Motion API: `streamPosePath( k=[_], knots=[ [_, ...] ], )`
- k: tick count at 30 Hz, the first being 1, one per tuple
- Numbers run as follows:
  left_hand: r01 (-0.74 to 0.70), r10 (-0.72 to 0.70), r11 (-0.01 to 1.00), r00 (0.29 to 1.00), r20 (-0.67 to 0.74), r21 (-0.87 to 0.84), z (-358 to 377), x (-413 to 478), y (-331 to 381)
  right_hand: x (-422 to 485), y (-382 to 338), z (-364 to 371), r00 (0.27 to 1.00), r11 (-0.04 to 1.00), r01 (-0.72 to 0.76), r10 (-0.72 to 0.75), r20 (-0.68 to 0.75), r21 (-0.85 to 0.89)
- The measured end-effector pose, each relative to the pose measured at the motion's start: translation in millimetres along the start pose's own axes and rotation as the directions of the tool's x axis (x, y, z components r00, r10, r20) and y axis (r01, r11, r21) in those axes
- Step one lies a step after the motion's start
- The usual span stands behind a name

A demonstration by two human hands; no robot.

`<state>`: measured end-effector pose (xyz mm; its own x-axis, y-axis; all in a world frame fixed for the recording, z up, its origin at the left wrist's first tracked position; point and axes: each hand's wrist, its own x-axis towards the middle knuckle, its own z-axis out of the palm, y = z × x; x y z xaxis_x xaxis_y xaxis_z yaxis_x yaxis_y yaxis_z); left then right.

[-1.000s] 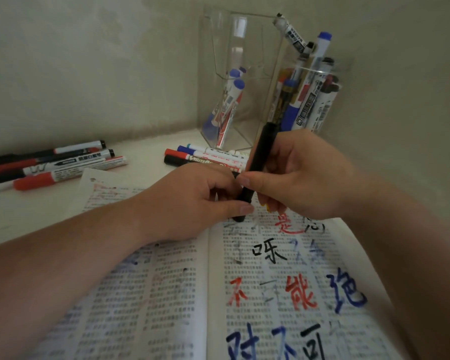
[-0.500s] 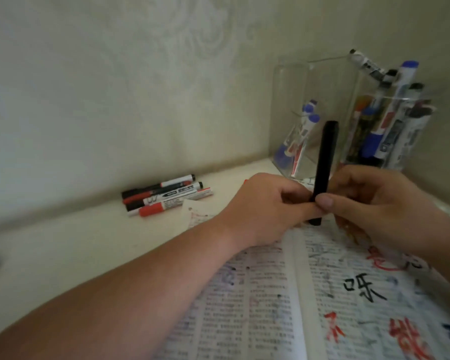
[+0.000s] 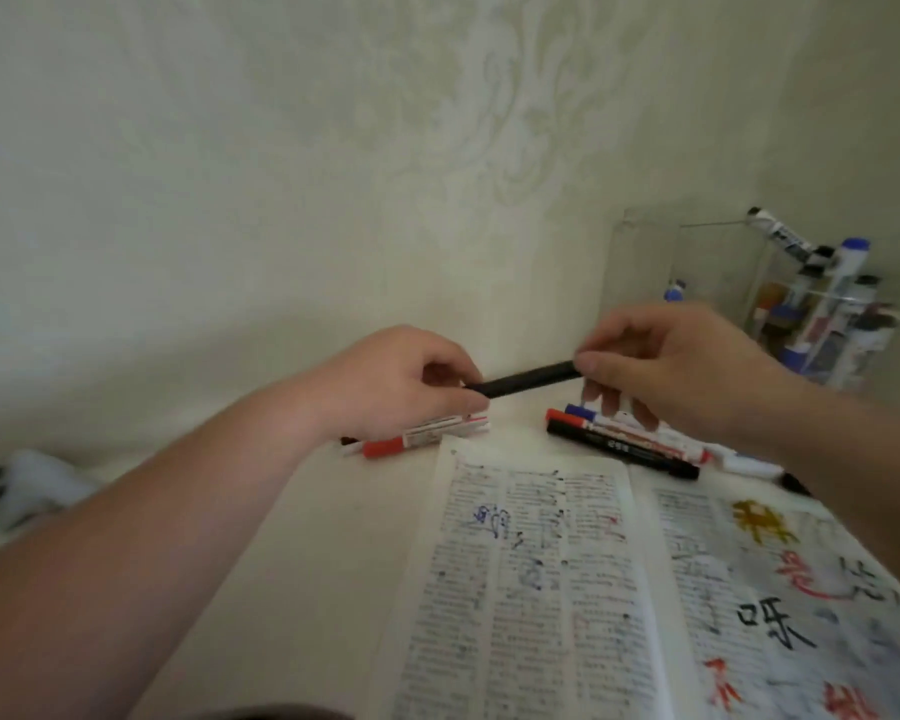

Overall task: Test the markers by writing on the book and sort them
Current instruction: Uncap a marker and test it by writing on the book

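A black marker (image 3: 526, 379) lies nearly level in the air between my hands, above the back of the table. My left hand (image 3: 401, 387) pinches its left end and my right hand (image 3: 666, 371) pinches its right end. Below them the open book (image 3: 552, 574) shows printed columns covered with red, blue and black test strokes. One group of markers (image 3: 427, 436) lies under my left hand, partly hidden. Another group of markers (image 3: 624, 441) lies under my right hand, by the book's top edge.
A clear holder (image 3: 811, 309) with several upright markers stands in the right corner against the wall. A white object (image 3: 27, 485) lies at the far left of the table. The patterned wall runs close behind everything.
The marker has swung from upright to nearly level and both hands have lifted off the book. The view has turned left, so the holder now sits at the right edge.
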<state>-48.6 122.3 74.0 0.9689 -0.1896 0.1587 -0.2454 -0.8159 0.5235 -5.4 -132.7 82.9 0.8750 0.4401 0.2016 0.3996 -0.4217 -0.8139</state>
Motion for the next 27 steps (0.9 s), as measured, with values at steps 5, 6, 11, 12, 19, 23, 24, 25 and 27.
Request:
streamPosePath(
  k=[5,6,11,12,19,23,24,25,27],
  knots=[
    [0.104,-0.067,0.987,0.956,-0.284,0.119,5.1,-11.0,-75.0,54.6,5.2,73.4,0.994,0.9,0.104,-0.086,0.063,-0.423],
    [0.121,-0.071,0.982,0.947,-0.312,0.144,9.4,-11.8,-85.8,63.2,8.5,86.0,0.993,0.877,0.117,-0.096,0.07,-0.467],
    [0.088,-0.013,0.98,0.922,-0.388,0.177,19.1,-13.3,-108.2,88.1,20.9,119.6,0.996,0.85,0.084,-0.078,0.034,-0.52],
    [0.08,-0.001,0.979,0.92,-0.391,0.186,19.9,-13.1,-108.0,90.1,22.7,120.2,0.997,0.853,0.073,-0.067,0.031,-0.517],
    [0.073,0.032,0.969,0.911,-0.412,0.238,24.8,-10.8,-107.5,76.0,15.0,76.0,0.994,0.791,0.079,-0.111,-0.014,-0.607],
    [0.048,0.066,0.973,0.883,-0.466,0.227,27.2,-13.1,-99.2,45.0,18.3,25.7,0.986,0.585,-0.048,0.156,0.054,-0.81],
    [0.031,0.079,0.974,0.881,-0.466,0.224,28.1,-13.8,-96.6,36.8,20.8,17.4,0.973,0.537,-0.068,0.222,0.063,-0.841],
    [0.012,0.093,0.976,0.882,-0.462,0.218,28.9,-14.2,-93.0,29.6,24.1,11.3,0.962,0.507,-0.081,0.264,0.065,-0.858],
    [-0.048,0.143,0.973,0.892,-0.429,0.224,31.8,-15.8,-83.3,18.3,30.2,4.1,0.954,0.481,-0.085,0.291,0.068,-0.873]
  ],
)
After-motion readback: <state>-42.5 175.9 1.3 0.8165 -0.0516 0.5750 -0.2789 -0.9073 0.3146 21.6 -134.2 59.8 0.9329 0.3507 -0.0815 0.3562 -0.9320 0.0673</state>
